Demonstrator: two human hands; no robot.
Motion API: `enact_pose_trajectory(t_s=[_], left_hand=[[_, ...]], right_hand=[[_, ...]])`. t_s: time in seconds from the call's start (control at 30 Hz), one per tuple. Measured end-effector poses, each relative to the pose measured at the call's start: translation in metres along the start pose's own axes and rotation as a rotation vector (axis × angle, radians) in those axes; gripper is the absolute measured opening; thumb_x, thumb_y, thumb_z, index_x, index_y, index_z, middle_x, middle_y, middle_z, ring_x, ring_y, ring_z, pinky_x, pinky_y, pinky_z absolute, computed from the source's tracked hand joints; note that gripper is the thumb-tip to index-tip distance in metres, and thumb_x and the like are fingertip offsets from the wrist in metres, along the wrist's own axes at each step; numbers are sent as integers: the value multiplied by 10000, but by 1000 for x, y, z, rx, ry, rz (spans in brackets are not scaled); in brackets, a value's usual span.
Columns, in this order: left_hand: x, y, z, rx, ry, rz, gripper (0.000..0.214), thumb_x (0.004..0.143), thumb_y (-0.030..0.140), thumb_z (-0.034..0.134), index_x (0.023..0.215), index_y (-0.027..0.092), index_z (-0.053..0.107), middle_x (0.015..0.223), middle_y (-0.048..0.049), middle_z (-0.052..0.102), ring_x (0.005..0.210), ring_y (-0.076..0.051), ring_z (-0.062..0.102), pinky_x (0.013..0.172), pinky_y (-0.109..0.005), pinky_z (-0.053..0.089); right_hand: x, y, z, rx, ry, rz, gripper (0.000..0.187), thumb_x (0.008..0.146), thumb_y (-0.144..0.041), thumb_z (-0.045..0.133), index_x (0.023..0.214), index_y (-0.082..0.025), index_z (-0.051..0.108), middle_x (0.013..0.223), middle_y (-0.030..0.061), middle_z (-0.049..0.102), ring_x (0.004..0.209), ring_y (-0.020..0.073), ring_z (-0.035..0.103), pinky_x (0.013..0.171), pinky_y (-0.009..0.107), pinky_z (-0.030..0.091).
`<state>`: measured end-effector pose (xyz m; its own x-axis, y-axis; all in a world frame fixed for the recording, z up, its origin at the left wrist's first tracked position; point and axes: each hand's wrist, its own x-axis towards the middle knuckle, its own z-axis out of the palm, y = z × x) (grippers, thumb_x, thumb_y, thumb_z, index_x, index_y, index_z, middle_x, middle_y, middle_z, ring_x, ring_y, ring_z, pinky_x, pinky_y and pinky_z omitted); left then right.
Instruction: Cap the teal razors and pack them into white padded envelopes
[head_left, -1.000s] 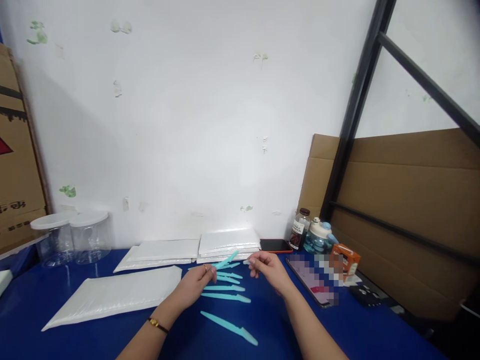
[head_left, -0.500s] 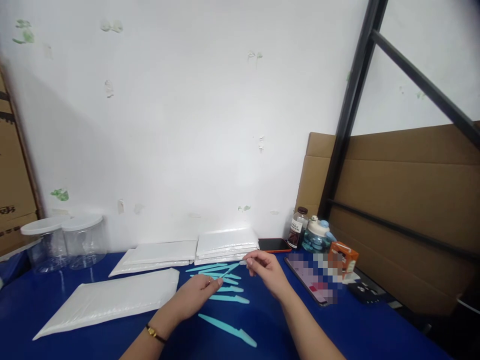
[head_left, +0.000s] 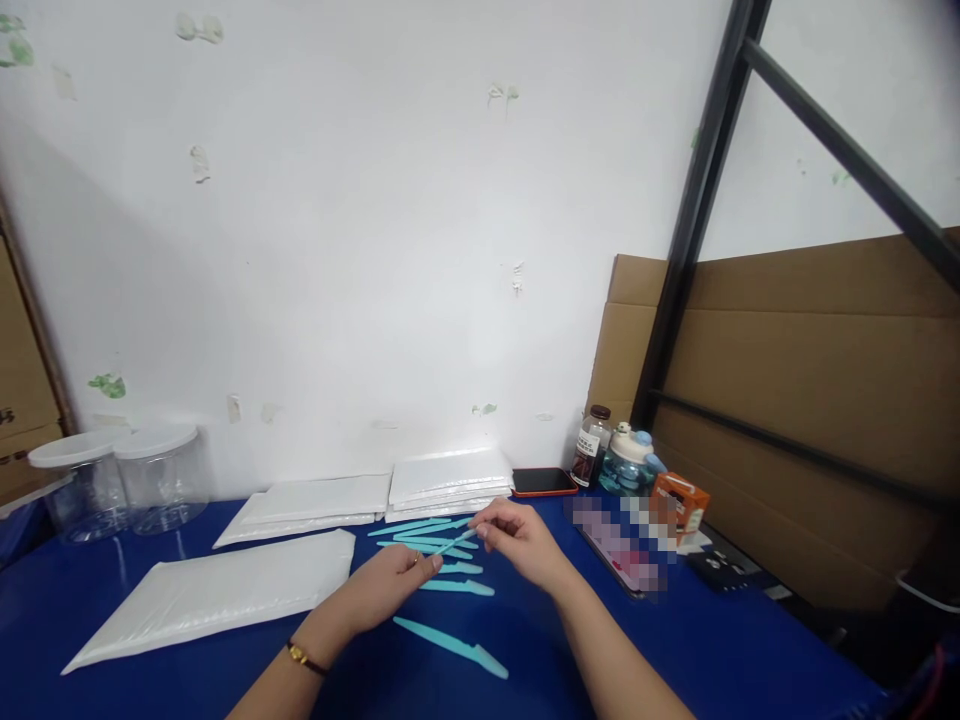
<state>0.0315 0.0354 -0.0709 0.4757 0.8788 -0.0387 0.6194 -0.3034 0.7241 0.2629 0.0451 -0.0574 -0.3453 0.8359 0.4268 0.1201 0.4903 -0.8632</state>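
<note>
A teal eyebrow razor (head_left: 454, 544) is held between my two hands over the blue table. My left hand (head_left: 384, 588) has its thumb and fingers closed on the handle end. At the other end, the fingertips of my right hand (head_left: 519, 538) pinch the pale tip, which they partly cover. Beneath and around my hands lie several more teal razors (head_left: 456, 588), some partly hidden behind my left hand. One separate razor (head_left: 450, 645) lies closer to me, its blade end pointing right.
A white padded envelope (head_left: 217, 595) lies at left, with stacked envelopes (head_left: 450, 475) by the wall. Clear lidded jars (head_left: 161, 490) stand far left. On the right are a black-screened phone (head_left: 544, 482), a blurred-screen phone (head_left: 619, 550), bottles (head_left: 626, 465) and an orange box (head_left: 679, 505).
The view has tilted slightly. My right fingertips have come a little closer to my left hand along the razor, and both hands keep hold of it.
</note>
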Motion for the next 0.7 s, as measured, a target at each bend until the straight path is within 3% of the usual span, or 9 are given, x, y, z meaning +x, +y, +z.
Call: enact_pose_trajectory(t_s=[0.13, 0.23, 0.33, 0.43, 0.5, 0.57, 0.7], left_hand=[[-3, 5, -1, 145, 9, -17, 493, 812, 611, 326, 553, 192, 311, 534, 54, 256, 500, -98, 245, 492, -249, 185], [-5, 7, 1, 301, 63, 24, 441, 814, 560, 373, 586, 191, 452, 574, 33, 412, 559, -123, 385, 528, -238, 251], [-4, 5, 4, 371, 128, 126, 288, 732, 498, 540, 783, 217, 580, 808, -1, 555, 777, -169, 495, 663, -240, 345], [-4, 2, 7, 372, 158, 168, 409, 644, 460, 647, 981, 241, 572, 990, -22, 555, 959, -210, 480, 806, -277, 358], [-4, 2, 7, 354, 128, 173, 413, 637, 446, 660, 985, 244, 566, 1003, -18, 550, 975, -210, 474, 833, -289, 356], [-6, 3, 8, 326, 75, 173, 364, 643, 418, 658, 948, 239, 569, 985, -13, 551, 947, -199, 484, 815, -281, 366], [-10, 7, 11, 226, 1, 108, 450, 673, 395, 627, 1081, 253, 502, 963, -7, 555, 857, -177, 521, 736, -255, 394]], right_hand=[[-4, 2, 4, -49, -111, 61, 225, 772, -360, 600, 847, -171, 698, 735, 29, 617, 565, 116, 564, 540, 233, 437], [-7, 7, 1, -255, -224, 68, 165, 738, -295, 624, 816, -177, 708, 698, 22, 639, 568, 119, 561, 523, 213, 418], [-9, 12, -2, -458, -366, 104, 161, 654, -256, 685, 794, -181, 712, 640, -1, 633, 561, 114, 545, 487, 187, 382], [-9, 14, -4, -545, -448, 157, 248, 591, -292, 736, 808, -176, 704, 643, -11, 631, 561, 110, 544, 468, 172, 359], [-8, 14, -10, -562, -410, 146, 207, 657, -299, 687, 827, -182, 698, 684, -4, 644, 593, 114, 561, 506, 176, 377], [-5, 17, -20, -614, -273, 115, 148, 746, -225, 581, 841, -188, 688, 758, 12, 662, 668, 129, 584, 590, 193, 406], [-1, 34, -43, -835, 1, 163, 249, 717, -59, 485, 822, -183, 673, 866, 46, 652, 812, 167, 585, 727, 236, 409]])
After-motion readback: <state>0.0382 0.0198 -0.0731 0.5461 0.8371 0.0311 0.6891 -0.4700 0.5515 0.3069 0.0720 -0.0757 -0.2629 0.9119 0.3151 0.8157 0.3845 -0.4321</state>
